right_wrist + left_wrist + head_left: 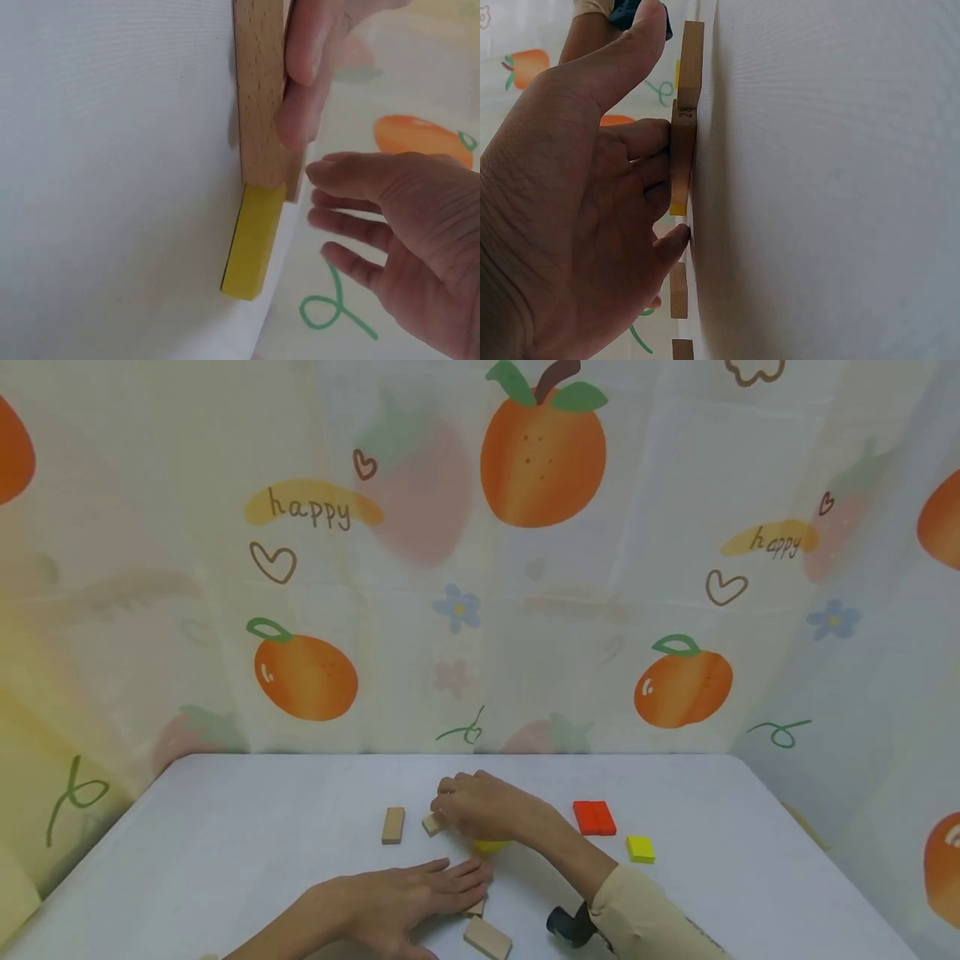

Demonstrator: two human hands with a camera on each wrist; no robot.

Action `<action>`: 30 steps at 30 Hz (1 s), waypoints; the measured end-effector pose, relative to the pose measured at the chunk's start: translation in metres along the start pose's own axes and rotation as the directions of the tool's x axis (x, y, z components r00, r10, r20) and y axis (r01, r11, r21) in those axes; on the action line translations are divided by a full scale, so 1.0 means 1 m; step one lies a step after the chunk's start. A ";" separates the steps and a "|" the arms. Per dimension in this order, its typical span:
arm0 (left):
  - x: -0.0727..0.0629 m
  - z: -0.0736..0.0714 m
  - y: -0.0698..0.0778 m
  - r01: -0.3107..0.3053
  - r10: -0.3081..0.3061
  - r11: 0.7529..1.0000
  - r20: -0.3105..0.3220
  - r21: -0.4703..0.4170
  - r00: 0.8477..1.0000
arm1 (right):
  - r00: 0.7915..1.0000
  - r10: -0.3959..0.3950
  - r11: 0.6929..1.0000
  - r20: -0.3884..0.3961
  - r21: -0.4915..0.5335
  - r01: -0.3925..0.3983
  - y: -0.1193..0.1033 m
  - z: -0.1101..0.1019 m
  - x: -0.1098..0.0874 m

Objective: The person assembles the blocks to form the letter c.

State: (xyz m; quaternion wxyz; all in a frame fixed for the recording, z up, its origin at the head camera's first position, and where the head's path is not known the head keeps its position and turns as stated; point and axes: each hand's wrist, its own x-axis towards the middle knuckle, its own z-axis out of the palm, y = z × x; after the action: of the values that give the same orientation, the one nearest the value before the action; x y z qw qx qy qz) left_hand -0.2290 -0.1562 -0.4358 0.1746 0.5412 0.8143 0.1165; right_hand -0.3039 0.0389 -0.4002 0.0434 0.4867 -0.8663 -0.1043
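My left hand (408, 897) lies low over the table with its fingers stretched out. In the left wrist view its fingertips touch the side of a wooden block (681, 154), end to end with another wooden block (692, 64). A yellow block (253, 244) adjoins the wooden block's far end in the right wrist view. My right hand (483, 806) is beyond it, its fingers loosely bent beside a small wooden block (432, 823). In the right wrist view, nothing shows between the right hand's thumb and fingers. The right hand partly hides the yellow block in the head view.
A wooden block (393, 826) sits to the left of my right hand. To the right are red blocks (594, 818) and a small yellow block (641, 849). A black device (572, 927) is at my right wrist. A printed curtain (525, 610) hangs behind the white table (300, 793).
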 end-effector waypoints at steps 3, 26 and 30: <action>-0.001 0.000 0.000 -0.005 0.005 1.000 -0.006 0.008 1.000 | 1.000 -0.021 1.000 -0.003 0.017 0.021 0.000 0.002 0.005; -0.001 -0.001 0.001 -0.010 0.010 1.000 -0.012 0.018 1.000 | 0.982 0.155 0.986 -0.106 0.085 -0.147 0.018 0.001 -0.033; -0.002 0.000 0.000 -0.019 0.020 0.999 -0.023 0.042 1.000 | 0.974 0.181 0.978 -0.134 0.126 -0.164 0.023 -0.005 -0.050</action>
State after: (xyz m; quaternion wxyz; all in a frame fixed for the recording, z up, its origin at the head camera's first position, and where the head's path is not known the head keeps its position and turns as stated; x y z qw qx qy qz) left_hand -0.2279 -0.1575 -0.4358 0.1526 0.5512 0.8133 0.1075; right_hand -0.2962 0.0927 -0.3889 0.0870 0.4175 -0.9044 -0.0148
